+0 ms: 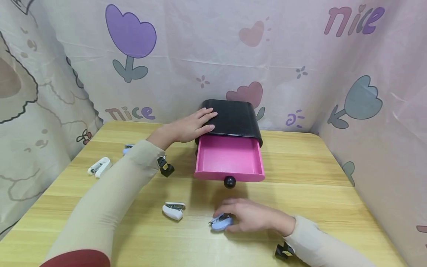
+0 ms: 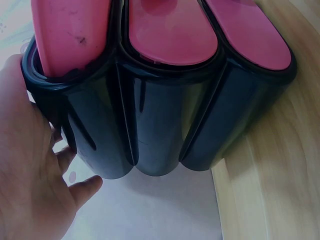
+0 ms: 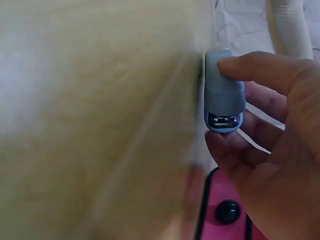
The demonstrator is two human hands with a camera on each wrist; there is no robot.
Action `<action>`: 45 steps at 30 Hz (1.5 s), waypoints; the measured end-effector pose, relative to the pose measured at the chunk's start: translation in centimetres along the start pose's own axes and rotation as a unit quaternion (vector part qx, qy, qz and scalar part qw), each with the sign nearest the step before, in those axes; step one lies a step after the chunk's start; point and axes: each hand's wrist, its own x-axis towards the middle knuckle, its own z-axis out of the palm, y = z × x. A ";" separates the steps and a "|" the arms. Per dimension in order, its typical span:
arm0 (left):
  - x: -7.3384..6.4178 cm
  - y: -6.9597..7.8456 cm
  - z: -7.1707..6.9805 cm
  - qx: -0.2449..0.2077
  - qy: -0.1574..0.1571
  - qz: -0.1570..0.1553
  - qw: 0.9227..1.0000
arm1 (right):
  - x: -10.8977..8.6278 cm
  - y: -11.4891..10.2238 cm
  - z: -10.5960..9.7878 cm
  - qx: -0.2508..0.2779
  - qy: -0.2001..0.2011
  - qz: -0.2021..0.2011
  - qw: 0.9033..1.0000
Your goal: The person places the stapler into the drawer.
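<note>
My left hand (image 1: pixel 188 127) lies on the top left of a black drawer unit (image 1: pixel 233 115), its fingers extended over the lid. In the left wrist view the unit's side (image 2: pixel 157 125) shows three stacked tiers with pink fronts. The top pink drawer (image 1: pixel 229 175) is pulled out toward me, with a black round knob (image 1: pixel 229 182) and nothing in it. Below that knob, my right hand (image 1: pixel 250 216) grips a light blue mini stapler (image 1: pixel 221 223) at the tabletop. Thumb and fingers are on opposite sides of the stapler (image 3: pixel 224 85) in the right wrist view.
A white mini stapler (image 1: pixel 173 211) lies left of the right hand. Another white stapler (image 1: pixel 99 167) is at the table's left, near a blue one (image 1: pixel 127 149) partly hidden by the left sleeve. A patterned curtain (image 1: pixel 186 44) hangs behind the wooden table (image 1: pixel 293 163).
</note>
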 end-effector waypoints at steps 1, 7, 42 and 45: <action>0.0 0.0 0.0 -0.001 0.000 0.001 1.000 | -0.1 -0.1 -0.1 0.000 0.002 -0.007 1.000; 0.0 0.1 0.0 -0.002 0.002 0.002 1.000 | -0.5 -0.7 -1.7 0.019 0.026 -0.049 0.998; 0.2 0.0 0.0 -0.005 -0.008 -0.009 1.000 | -2.3 -1.2 -11.4 0.088 0.203 -0.023 0.975; 0.1 0.1 0.0 -0.006 -0.007 -0.008 1.000 | -2.1 -0.6 -11.9 0.052 0.215 0.006 0.975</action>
